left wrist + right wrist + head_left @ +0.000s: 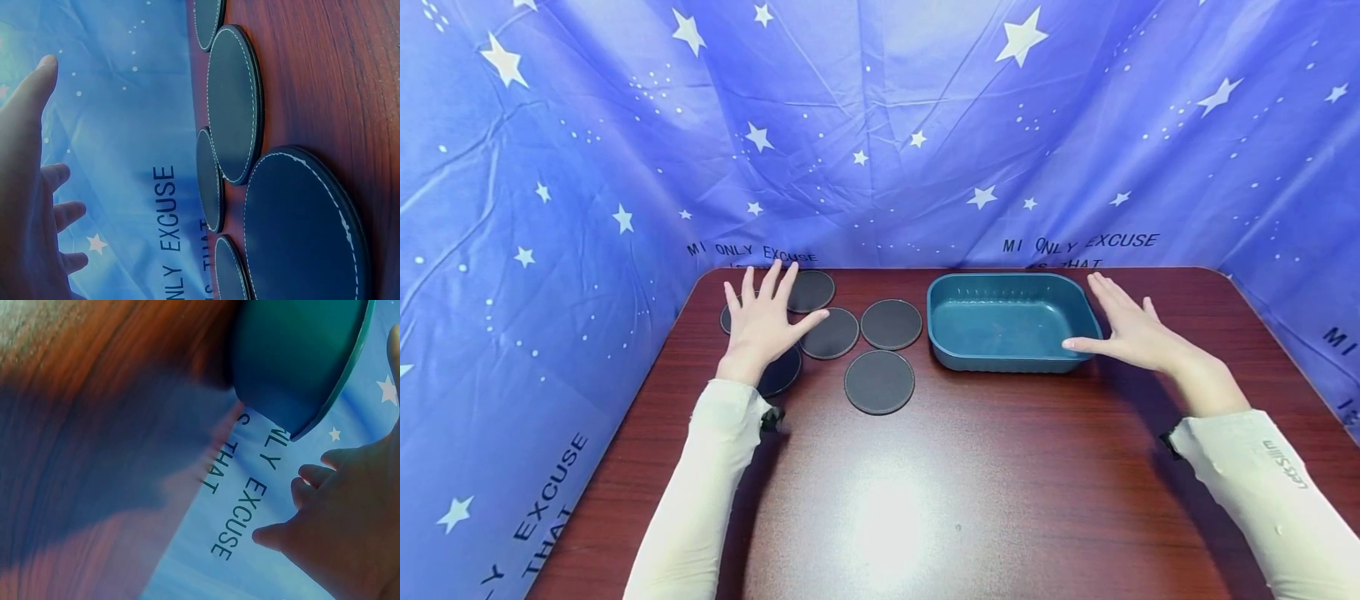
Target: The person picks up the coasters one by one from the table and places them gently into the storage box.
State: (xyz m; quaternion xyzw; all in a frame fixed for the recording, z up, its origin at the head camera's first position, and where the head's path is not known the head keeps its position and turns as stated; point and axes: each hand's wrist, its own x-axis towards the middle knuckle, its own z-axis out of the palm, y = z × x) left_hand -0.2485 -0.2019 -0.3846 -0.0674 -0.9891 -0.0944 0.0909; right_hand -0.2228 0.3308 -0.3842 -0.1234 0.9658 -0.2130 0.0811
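Several round black coasters with pale stitched edges lie flat on the left half of the table, among them a front coaster (880,382), a right coaster (891,323) and a rear coaster (811,292). Over the leftmost ones hovers my left hand (762,323), fingers spread wide, partly hiding two coasters. In the left wrist view it stays apart from the nearest coaster (303,231). A teal rectangular basin (1015,363) stands at the back right. Beside its right end my right hand (1131,329) is raised with extended fingers, holding nothing; a gap separates it from the basin (300,356) in the right wrist view.
The dark red wooden table (1000,467) has rounded back corners and a bright glare spot near the front. A blue star-patterned curtain (880,208) hangs close behind the table and along both sides.
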